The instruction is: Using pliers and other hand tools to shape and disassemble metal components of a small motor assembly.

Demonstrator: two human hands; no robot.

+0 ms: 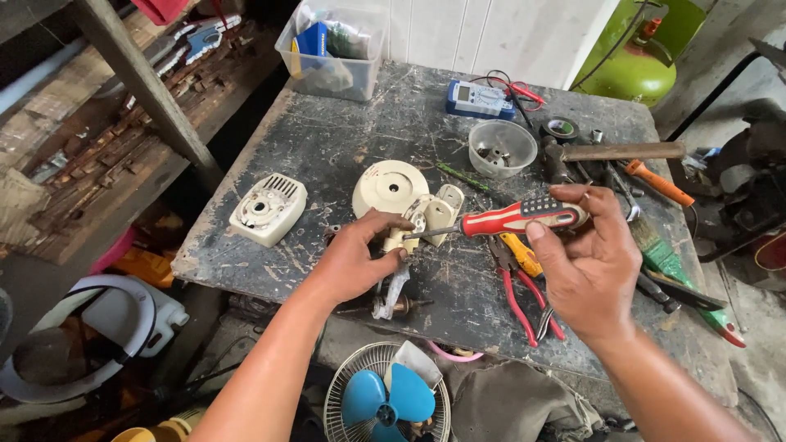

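Nearest, the right hand [585, 262] grips a red-handled screwdriver [517, 217] in closed fingers, tip at the cream fan part [422, 217]. Left hand [352, 262] pinches that part over the bench [327, 147]. Best to keep the blade square in the screw while steadying the part firmly.

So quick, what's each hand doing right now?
Left hand: closed on the cream fan part.
Right hand: closed on the red screwdriver.

Cream plastic fan part [426, 217] tilted above the table; red-handled screwdriver [512, 218] lying level, tip against it.
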